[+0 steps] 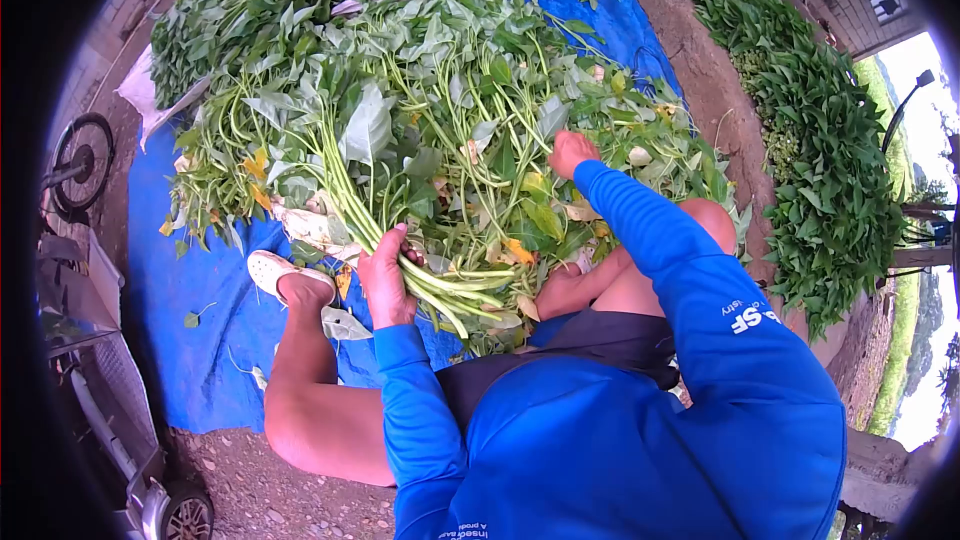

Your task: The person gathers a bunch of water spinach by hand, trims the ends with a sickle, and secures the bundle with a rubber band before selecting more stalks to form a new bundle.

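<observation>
My left hand (388, 275) is closed around a bundle of long green stems (350, 190), whose leaves point up and away while the cut ends stick out to the lower right. Farther right, my right hand (573, 152) is closed over the pile of leafy greens (440, 90), by a stem with a leaf; what its fingers grip is too small to make out. Yellow leaves (518, 250) lie among the stems between my legs.
A blue tarp (215, 340) lies under the greens. My foot in a white clog (285, 276) rests at the left. Bicycle wheel (84, 162) and vehicle parts stand far left. Another long heap of greens (820, 150) runs along the right.
</observation>
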### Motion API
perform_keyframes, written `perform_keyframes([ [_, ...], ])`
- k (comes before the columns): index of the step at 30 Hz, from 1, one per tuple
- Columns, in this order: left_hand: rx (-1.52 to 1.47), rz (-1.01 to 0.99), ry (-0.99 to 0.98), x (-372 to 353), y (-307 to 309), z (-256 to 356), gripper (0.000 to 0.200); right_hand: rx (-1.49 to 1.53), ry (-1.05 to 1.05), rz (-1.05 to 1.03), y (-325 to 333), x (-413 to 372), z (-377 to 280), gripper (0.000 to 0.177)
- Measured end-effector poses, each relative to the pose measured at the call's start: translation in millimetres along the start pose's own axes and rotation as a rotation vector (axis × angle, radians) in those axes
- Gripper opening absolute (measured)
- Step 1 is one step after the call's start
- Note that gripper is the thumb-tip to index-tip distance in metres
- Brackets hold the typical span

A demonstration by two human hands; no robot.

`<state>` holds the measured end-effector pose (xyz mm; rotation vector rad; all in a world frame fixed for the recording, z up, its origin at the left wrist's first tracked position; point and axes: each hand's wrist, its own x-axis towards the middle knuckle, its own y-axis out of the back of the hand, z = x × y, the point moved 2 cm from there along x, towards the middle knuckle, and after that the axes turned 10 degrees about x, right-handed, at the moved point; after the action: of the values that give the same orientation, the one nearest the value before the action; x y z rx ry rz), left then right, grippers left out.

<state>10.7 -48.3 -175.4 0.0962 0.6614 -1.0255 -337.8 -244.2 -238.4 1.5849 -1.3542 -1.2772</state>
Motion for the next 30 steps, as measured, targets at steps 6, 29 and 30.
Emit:
perform_keyframes([
  [6,-0.003,-0.013,0.066,12.3,-1.4,-7.0,0.018,0.665,-0.13,-0.317,90.3,-2.6,-22.8,0.027],
  [29,0.099,0.008,0.043,24.5,-8.1,-47.2,0.031,1.48,0.287,0.215,165.7,-149.0,-107.3,0.025],
  [30,0.097,0.007,0.037,22.1,-10.0,-47.2,0.031,1.414,0.314,0.193,156.3,-159.3,-112.7,0.025],
])
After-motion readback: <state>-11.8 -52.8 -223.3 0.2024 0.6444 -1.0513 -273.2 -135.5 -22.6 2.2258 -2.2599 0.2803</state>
